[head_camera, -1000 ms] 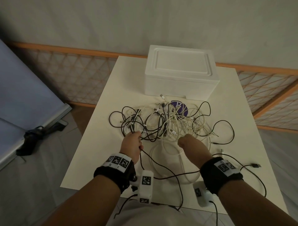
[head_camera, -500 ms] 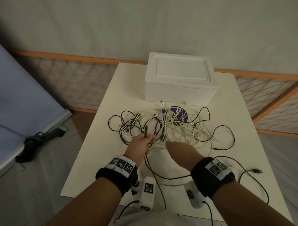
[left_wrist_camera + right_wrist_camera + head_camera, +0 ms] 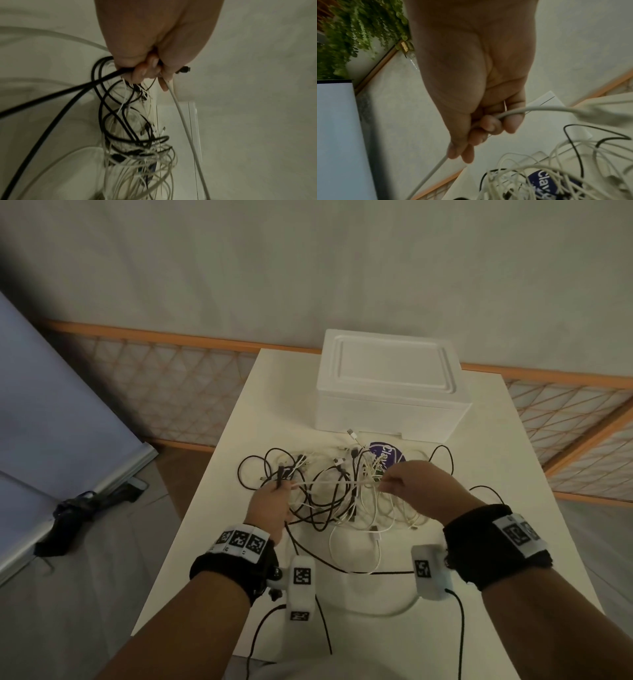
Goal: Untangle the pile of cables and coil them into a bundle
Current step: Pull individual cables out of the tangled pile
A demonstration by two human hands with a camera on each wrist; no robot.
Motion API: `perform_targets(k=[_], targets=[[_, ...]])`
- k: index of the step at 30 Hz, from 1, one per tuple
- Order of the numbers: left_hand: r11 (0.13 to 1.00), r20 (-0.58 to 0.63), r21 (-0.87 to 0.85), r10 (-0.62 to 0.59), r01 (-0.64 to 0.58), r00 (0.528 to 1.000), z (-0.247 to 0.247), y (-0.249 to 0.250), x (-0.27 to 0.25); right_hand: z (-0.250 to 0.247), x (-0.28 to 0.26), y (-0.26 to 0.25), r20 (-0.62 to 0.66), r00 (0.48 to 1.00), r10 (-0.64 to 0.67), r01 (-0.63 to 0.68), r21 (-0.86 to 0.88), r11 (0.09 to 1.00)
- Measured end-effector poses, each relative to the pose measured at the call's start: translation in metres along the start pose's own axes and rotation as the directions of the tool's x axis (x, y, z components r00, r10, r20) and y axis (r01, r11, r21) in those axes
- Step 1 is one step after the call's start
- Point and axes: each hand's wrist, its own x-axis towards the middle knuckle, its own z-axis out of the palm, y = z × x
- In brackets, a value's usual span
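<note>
A tangle of black and white cables [image 3: 339,491] lies on the white table [image 3: 219,501]. My left hand [image 3: 270,505] is raised at the pile's left side and grips a black cable [image 3: 96,82] whose plug [image 3: 184,69] sticks out past the thumb; it also holds one end of a white cable [image 3: 329,481]. My right hand [image 3: 407,486] is lifted over the pile's right side, fingers curled round that same white cable [image 3: 510,112]. The white cable runs taut between both hands above the pile.
A white foam box [image 3: 390,385] stands at the table's back, just behind the pile. A round purple sticker [image 3: 385,455] lies under the cables. A black cable loop [image 3: 445,453] trails right. Wrist camera leads [image 3: 459,628] hang over the near edge.
Both hands rose off the table. The right hand moved right and took hold of the white cable, which is now pulled straight between the hands. The left hand shifted slightly left with its black cable.
</note>
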Motion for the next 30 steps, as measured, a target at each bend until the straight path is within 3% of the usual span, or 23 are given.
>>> perform_targets(k=[5, 8, 12, 14, 16, 18, 19, 27, 30], targets=[[0.992, -0.146, -0.107, -0.084, 0.069, 0.986, -0.033, 0.002, 0.017, 0.008, 0.004, 0.018, -0.011, 0.995, 0.104, -0.104, -0.151, 0.983], [0.995, -0.133, -0.049, -0.091, 0.085, 0.987, -0.038, 0.007, 0.018, 0.01, 0.007, 0.013, -0.23, 0.971, 0.065, -0.13, -0.281, 0.951], [0.999, -0.095, 0.035, 0.024, -0.02, 0.995, -0.027, 0.023, 0.013, 0.001, 0.015, -0.008, -0.44, 0.896, 0.063, -0.227, -0.331, 0.916], [0.998, -0.012, 0.014, 0.055, -0.055, 0.998, -0.017, 0.03, 0.006, -0.001, 0.019, -0.015, -0.507, 0.862, 0.017, -0.152, -0.227, 0.962], [0.997, 0.069, -0.024, 0.077, -0.075, 0.995, -0.006, 0.034, -0.003, -0.005, 0.019, -0.027, -0.476, 0.879, 0.034, 0.01, 0.09, 0.996], [0.994, 0.128, -0.074, 0.087, -0.078, 0.988, 0.007, 0.038, -0.012, -0.005, 0.018, -0.039, -0.39, 0.913, 0.116, 0.077, 0.445, 0.892], [0.993, 0.147, -0.09, 0.09, -0.077, 0.985, 0.012, 0.04, -0.016, -0.002, 0.018, -0.045, -0.376, 0.918, 0.127, 0.095, 0.52, 0.849], [0.993, 0.206, -0.065, 0.108, -0.097, 0.973, 0.032, 0.051, -0.027, 0.026, 0.019, -0.065, -0.279, 0.958, 0.068, 0.088, 0.512, 0.854], [0.983, 0.208, 0.034, 0.169, -0.18, 0.963, 0.033, 0.051, -0.034, 0.033, 0.016, -0.065, -0.267, 0.962, 0.06, 0.079, 0.484, 0.872]])
